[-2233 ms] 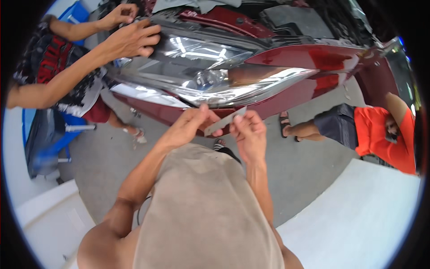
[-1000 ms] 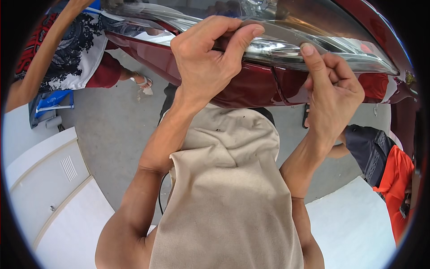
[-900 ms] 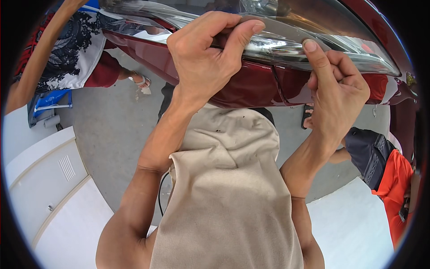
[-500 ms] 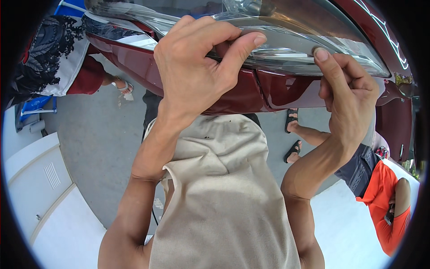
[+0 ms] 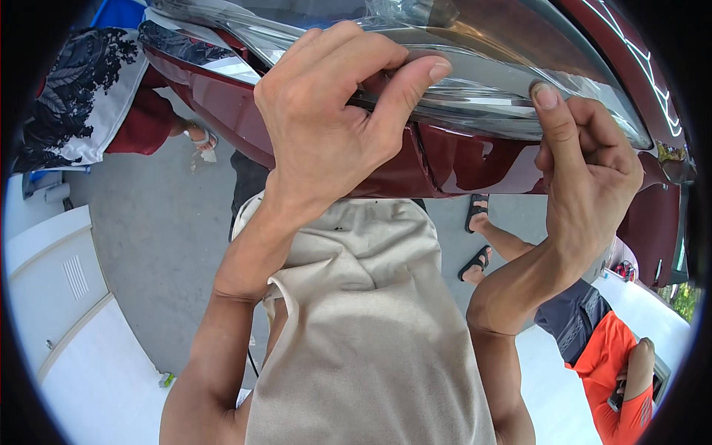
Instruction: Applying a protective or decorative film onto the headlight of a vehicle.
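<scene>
A clear, glossy plastic film (image 5: 475, 87) lies over the headlight (image 5: 512, 37) of a dark red car, its lower edge wrinkled and pulled into folds. My left hand (image 5: 330, 111) is closed at the middle of that edge, thumb and curled fingers pinching the film; the fingertips are partly hidden behind the hand. Farther right, my right hand (image 5: 589, 159) pinches the same edge near the headlight's outer corner, thumb on top and fingers curled beneath. Between the two hands the film stretches in long shiny creases. Below it shows the red bumper (image 5: 475, 159), with a panel seam running down.
On the left stands a person in a dark patterned top (image 5: 81, 96) and red shorts. At right, another person in an orange shirt (image 5: 604, 363) and dark sandals stands beside the car. A white cabinet-like wall (image 5: 55, 259) is at lower left, on a grey floor (image 5: 159, 237).
Both hands keep their pinch on the film. The right hand has shifted slightly right and down in the picture, and the left thumb slightly right. The view itself has shifted a little.
</scene>
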`<state>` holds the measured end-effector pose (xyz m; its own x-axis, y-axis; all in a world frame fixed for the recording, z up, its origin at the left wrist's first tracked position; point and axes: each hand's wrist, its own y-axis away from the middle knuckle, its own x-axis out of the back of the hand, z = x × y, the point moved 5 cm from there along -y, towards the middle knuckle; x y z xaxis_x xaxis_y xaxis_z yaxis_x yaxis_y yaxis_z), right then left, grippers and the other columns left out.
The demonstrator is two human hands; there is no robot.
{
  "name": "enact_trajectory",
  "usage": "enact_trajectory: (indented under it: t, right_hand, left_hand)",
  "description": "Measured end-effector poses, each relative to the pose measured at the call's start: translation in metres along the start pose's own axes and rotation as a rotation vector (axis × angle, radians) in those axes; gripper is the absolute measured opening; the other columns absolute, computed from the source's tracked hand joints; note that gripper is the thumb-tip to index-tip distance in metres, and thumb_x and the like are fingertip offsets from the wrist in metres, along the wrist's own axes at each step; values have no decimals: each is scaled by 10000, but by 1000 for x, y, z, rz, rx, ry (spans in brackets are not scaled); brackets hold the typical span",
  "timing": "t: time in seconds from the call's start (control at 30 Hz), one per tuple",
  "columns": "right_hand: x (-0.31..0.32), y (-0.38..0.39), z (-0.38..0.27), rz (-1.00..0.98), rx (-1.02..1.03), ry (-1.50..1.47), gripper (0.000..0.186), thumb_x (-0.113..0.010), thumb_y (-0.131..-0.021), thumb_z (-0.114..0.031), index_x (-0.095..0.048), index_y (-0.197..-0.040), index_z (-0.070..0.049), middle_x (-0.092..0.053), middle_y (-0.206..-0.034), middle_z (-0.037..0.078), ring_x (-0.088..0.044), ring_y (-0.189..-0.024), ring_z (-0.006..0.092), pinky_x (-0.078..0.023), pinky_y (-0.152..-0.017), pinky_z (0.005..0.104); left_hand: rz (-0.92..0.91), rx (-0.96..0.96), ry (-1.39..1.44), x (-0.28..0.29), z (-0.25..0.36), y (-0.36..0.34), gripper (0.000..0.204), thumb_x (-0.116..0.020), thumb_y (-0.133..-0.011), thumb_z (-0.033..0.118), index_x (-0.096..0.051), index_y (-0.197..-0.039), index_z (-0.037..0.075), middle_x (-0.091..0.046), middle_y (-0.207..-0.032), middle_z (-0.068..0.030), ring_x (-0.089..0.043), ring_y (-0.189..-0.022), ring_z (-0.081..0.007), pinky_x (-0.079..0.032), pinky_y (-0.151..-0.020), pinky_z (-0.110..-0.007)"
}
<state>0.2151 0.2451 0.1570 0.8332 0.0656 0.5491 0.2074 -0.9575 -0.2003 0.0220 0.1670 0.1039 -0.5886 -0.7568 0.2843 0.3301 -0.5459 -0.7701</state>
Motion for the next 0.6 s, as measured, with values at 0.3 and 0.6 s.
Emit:
enact_trajectory:
  t: [0.3, 0.6]
  right_hand:
    - [47, -12, 65, -250, 244, -912, 169, -511, -1064, -174, -577, -978, -44, -453, -681, -31, -344, -555, 76, -272, -580, 267]
    - [41, -7, 62, -303, 201, -1074, 228, -459, -1097, -201, -525, -944, -46, -481, -674, -21, -369, -545, 60, -280, -579, 254]
  left_hand:
    - [264, -285, -132, 3, -15, -15, 270, -873, -795, 102, -700, -980, 7, -660, -873, -38, -557, -689, -119, -417, -615, -241]
    - [-66, -24, -277, -1, -15, -58, 592, -952, -685, 289, -573, -1042, 6, -512, -950, -92, -494, -903, -234, -433, -763, -341]
